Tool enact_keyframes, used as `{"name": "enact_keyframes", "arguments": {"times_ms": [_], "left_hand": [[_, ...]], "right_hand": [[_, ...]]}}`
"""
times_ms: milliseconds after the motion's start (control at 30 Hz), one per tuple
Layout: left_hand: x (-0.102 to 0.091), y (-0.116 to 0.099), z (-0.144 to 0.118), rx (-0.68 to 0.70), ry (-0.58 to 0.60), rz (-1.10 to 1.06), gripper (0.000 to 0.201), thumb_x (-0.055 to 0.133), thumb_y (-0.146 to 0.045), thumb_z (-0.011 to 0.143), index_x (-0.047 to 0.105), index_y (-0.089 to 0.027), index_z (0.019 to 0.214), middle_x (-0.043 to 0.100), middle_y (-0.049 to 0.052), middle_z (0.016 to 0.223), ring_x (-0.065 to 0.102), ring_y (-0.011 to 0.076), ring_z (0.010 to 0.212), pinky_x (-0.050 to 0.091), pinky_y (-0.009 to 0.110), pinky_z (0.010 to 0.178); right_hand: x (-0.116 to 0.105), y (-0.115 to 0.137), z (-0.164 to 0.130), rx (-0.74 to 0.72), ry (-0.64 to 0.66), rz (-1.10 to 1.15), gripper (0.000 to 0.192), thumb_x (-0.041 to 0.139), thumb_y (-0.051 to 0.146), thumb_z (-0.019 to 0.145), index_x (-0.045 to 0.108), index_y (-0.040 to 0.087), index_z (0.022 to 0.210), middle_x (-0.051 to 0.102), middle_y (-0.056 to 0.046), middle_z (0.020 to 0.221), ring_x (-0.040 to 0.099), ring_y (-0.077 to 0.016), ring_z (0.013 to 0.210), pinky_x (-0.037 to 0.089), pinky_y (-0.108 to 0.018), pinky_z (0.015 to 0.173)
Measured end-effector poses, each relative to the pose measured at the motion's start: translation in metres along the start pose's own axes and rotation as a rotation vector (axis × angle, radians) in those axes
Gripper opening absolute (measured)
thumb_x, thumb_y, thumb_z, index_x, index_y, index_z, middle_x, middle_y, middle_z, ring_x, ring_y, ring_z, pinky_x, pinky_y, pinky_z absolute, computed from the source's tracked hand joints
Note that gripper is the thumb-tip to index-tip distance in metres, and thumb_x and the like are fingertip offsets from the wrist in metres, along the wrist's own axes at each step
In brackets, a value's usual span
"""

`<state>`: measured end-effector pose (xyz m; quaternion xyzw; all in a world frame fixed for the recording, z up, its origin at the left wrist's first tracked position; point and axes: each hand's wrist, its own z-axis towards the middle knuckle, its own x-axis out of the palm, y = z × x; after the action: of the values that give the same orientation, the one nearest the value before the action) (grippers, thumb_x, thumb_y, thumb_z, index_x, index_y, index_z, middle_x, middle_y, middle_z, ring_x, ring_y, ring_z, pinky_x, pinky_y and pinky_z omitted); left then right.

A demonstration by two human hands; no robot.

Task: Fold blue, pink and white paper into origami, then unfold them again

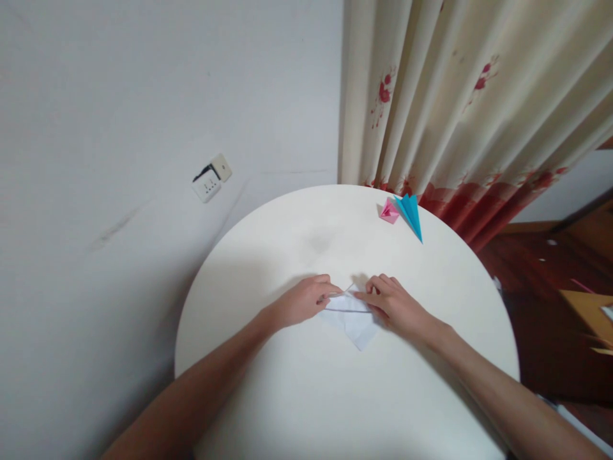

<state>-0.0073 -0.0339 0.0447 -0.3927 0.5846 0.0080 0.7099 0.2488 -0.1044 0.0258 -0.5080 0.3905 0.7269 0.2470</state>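
A folded sheet of white paper point(360, 324) lies on the white round table point(297, 396), one pointed corner toward me and a crease running across it. My left hand point(306, 299) pinches the paper's left side between thumb and fingers. On the other side, my right hand point(390, 301) has its fingers closed on the right part of the paper, with the index finger pressing near the upper flap. A small edge of the flap stands up between the two hands. Parts of the paper are hidden under my fingers.
Toward the far right rim sit a pink folded paper piece point(389, 211) and a blue paper plane point(410, 214), close together. A wall with a socket point(207, 186) is at the left. A curtain point(460, 115) hangs behind the table, and a yellow-brown board point(589, 313) is at the right.
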Motion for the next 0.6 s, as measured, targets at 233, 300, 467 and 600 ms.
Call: {"name": "enact_keyframes", "arguments": {"times_ms": [233, 300, 467, 600], "left_hand": [[0.004, 0.008, 0.004, -0.026, -0.041, 0.003, 0.015, 0.053, -0.010, 0.086, 0.064, -0.019, 0.090, 0.056, -0.001, 0.081, 0.051, 0.0130, 0.073, 0.038, 0.022, 0.068], [0.005, 0.011, 0.004, 0.000, -0.040, -0.007, 0.016, 0.052, -0.008, 0.086, 0.065, -0.019, 0.086, 0.057, 0.000, 0.083, 0.053, 0.0126, 0.074, 0.039, 0.022, 0.069], [0.005, 0.016, 0.001, -0.002, -0.014, -0.073, 0.021, 0.054, -0.007, 0.086, 0.071, -0.019, 0.090, 0.061, 0.002, 0.089, 0.057, 0.0126, 0.078, 0.041, 0.022, 0.072], [-0.005, 0.018, -0.003, 0.054, 0.121, -0.182, 0.020, 0.062, -0.023, 0.090, 0.074, -0.023, 0.107, 0.065, 0.004, 0.099, 0.061, 0.0147, 0.086, 0.044, 0.023, 0.076]], "right_hand": [[0.006, -0.001, 0.000, 0.022, 0.002, -0.025, 0.052, 0.053, 0.004, 0.090, 0.061, 0.030, 0.135, 0.059, -0.009, 0.104, 0.052, -0.0228, 0.098, 0.040, -0.035, 0.082], [0.007, -0.001, 0.000, 0.019, 0.011, -0.033, 0.053, 0.053, 0.004, 0.090, 0.060, 0.030, 0.136, 0.060, -0.009, 0.107, 0.052, -0.0230, 0.099, 0.041, -0.035, 0.083], [0.007, 0.000, 0.000, 0.011, 0.032, -0.045, 0.054, 0.054, 0.004, 0.089, 0.059, 0.030, 0.137, 0.060, -0.010, 0.111, 0.052, -0.0236, 0.102, 0.042, -0.035, 0.085], [0.006, 0.001, -0.001, 0.019, 0.055, -0.053, 0.053, 0.052, 0.004, 0.090, 0.060, 0.030, 0.136, 0.061, -0.010, 0.114, 0.052, -0.0240, 0.105, 0.043, -0.036, 0.087]]}}
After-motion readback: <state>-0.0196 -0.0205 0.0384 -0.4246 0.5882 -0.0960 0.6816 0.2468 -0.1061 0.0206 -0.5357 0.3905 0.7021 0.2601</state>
